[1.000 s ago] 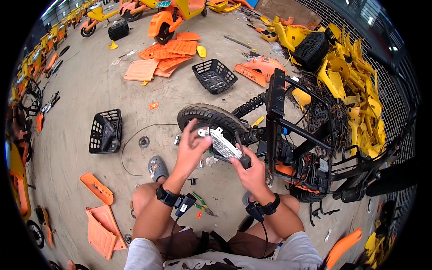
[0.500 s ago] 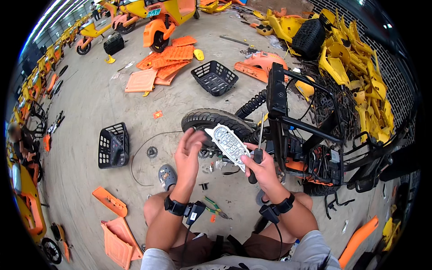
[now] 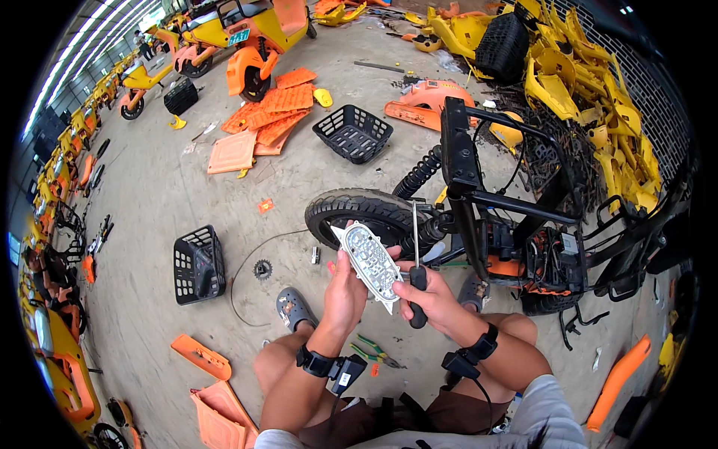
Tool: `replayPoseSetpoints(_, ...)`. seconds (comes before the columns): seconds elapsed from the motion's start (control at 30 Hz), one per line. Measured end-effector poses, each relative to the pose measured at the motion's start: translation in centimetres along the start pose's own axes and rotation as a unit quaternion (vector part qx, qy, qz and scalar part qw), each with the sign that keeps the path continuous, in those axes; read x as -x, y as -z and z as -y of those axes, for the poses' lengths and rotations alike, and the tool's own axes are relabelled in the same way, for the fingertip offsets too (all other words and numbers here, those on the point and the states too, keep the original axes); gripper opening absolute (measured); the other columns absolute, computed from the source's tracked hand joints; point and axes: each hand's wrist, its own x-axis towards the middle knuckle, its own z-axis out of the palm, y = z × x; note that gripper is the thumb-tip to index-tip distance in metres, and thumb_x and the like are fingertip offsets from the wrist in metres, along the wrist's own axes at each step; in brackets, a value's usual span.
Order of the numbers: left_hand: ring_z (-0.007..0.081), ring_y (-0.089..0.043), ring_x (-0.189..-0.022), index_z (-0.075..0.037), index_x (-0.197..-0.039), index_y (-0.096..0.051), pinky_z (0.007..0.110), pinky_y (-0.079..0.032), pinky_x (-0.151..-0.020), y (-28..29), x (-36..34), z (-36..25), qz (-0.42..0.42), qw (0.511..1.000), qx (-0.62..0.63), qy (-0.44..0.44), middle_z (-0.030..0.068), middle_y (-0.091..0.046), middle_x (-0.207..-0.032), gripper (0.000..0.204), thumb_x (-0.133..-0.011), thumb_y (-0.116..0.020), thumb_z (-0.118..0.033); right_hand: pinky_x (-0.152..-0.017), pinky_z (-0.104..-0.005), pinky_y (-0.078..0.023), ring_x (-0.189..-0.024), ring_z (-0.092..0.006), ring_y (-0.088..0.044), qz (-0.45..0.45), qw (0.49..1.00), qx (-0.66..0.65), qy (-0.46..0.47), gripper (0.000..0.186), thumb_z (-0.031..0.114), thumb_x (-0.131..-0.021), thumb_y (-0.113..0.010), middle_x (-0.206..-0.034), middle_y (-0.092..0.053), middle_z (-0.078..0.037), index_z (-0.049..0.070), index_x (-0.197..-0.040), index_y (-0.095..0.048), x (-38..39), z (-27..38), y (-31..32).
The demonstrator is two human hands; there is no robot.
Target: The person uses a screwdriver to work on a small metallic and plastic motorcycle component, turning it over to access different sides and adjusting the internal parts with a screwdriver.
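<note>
An oblong silver metal cover (image 3: 372, 258), its face patterned with raised shapes, is held up between my hands. My left hand (image 3: 345, 295) grips its left edge, the thumb along the side and the fingers behind it. With its thumb on the lower right end of the cover, my right hand (image 3: 435, 298) also holds a screwdriver (image 3: 418, 288). The screwdriver has a black handle, and its thin shaft points upward away from me. Just beyond the cover is a black tyre (image 3: 329, 209) on a stripped scooter frame (image 3: 467, 179).
Green-handled pliers (image 3: 378, 352) lie on the floor between my legs. To the left are a sprocket (image 3: 262, 269), a curved cable (image 3: 233, 288) and a black basket (image 3: 200, 266). Another basket (image 3: 353, 135) sits ahead, near orange panels (image 3: 269, 112). Yellow body parts (image 3: 553, 82) are piled at the right.
My left hand has come from beside the cover to take hold of its left edge. The cover and screwdriver have shifted slightly, and the view has tilted a little.
</note>
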Motion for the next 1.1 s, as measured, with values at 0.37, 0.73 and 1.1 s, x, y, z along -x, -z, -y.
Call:
replayPoseSetpoints(0.37,0.0272,-0.067,-0.094,-0.018,-0.155,-0.017,0.040,-0.056,-0.085,-0.4,0.4,-0.9,-0.007,0.995,0.096,0.010,0.0172,-0.064,-0.100,0.068,-0.102,-0.022,-0.061,-0.050,-0.0214,-0.041,-0.055,-0.0055,-0.054,0.016,0.993,0.114,0.037,0.045,0.018,-0.092,-0.071,-0.086,-0.064,0.000,-0.002,-0.128,-0.054,0.3,-1.1,-1.0)
replayPoseSetpoints(0.73,0.0323,-0.067,-0.085,-0.016,-0.154,-0.023,0.044,-0.054,-0.080,1.4,0.7,-3.2,-0.021,0.997,0.070,-0.034,0.0195,-0.065,-0.092,0.067,-0.102,-0.022,-0.058,-0.061,-0.0280,-0.046,-0.065,-0.0121,-0.055,0.006,0.959,0.245,0.140,0.039,0.018,-0.098,-0.046,-0.078,-0.060,-0.006,0.003,-0.134,-0.053,1.6,-1.3,0.5)
replayPoseSetpoints(1.1,0.0315,-0.065,-0.081,-0.003,-0.138,-0.043,0.047,-0.053,-0.078,3.0,1.1,-4.4,-0.030,0.993,0.110,-0.037,0.0198,-0.063,-0.093,0.069,-0.091,-0.037,-0.053,-0.066,-0.0346,-0.050,-0.071,-0.0286,-0.062,-0.030,0.821,0.458,0.339,0.042,0.010,-0.088,-0.064,-0.094,-0.065,-0.015,0.004,-0.129,-0.058,1.4,-0.2,-0.7)
